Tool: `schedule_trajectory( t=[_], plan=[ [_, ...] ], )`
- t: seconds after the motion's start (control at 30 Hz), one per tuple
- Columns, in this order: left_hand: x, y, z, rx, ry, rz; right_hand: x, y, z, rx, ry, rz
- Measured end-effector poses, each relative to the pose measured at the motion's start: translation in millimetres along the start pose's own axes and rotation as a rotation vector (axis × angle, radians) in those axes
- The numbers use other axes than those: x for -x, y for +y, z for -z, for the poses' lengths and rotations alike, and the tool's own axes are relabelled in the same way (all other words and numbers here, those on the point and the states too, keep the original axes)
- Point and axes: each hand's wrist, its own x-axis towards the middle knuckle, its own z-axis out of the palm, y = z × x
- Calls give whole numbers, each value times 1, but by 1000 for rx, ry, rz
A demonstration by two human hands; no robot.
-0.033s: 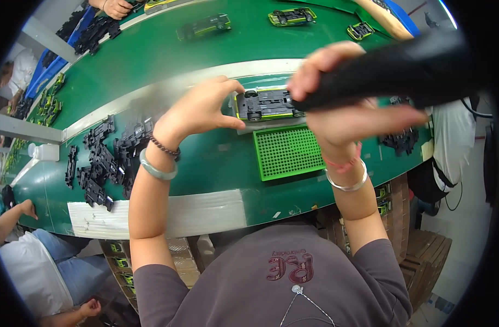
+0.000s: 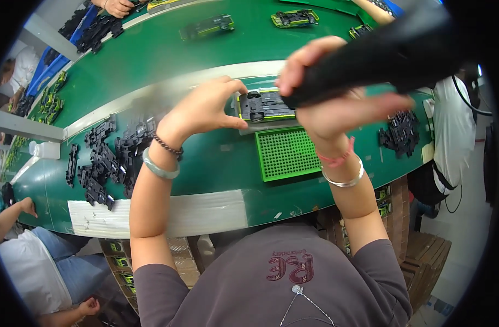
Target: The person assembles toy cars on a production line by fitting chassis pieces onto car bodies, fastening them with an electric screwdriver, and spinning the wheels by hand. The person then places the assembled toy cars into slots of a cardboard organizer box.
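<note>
One upturned toy car (image 2: 267, 106); left hand (image 2: 205, 107) straddling end, digits apart, perhaps touching; right hand (image 2: 328, 116) clamping black handheld tool (image 2: 381, 57).

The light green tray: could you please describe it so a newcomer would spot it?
On the dark green table, find the upturned toy car by the left hand. Just nearer the person lies a light green rectangular tray; unlike the black parts heaped on either side, it has a grid of small holes.

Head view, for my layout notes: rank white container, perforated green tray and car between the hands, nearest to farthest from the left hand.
1. Car, immediately right.
2. Perforated green tray, lower right.
3. White container, far left.
</note>
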Motion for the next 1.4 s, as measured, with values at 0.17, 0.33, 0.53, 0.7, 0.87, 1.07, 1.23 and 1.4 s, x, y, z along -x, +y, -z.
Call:
schedule_trajectory(
  t=[0.17, 0.33, 0.53, 0.7, 0.87, 1.07, 1.23, 1.4],
  plan=[
    [-3, -11, -9, 56, 133, -122, -9, 33, -24, 203, -17, -82],
    [-3, -13, -8, 84, 123, -136, -8, 48, -24, 258, -70, -91],
    [-4, -16, -10, 63, 126, -120, -5, 56, -23, 267, -87, -97],
    [-3, -11, -9, 91, 128, -106, -3, 66, -22, 217, -73, -112],
    [0, -1, -4, 169, 82, -35, -2, 73, -21, 211, -94, -71],
    [-2, -7, -2, 188, 119, -52, -8, 72, -26, 185, -79, -91],
    [-9, -3, 0, 225, 143, -118, -6, 71, -18, 227, -51, -68],
    [-1, -16, -13, 115, 113, -109, -3, 48, -7, 54, -41, -194]
  ],
)
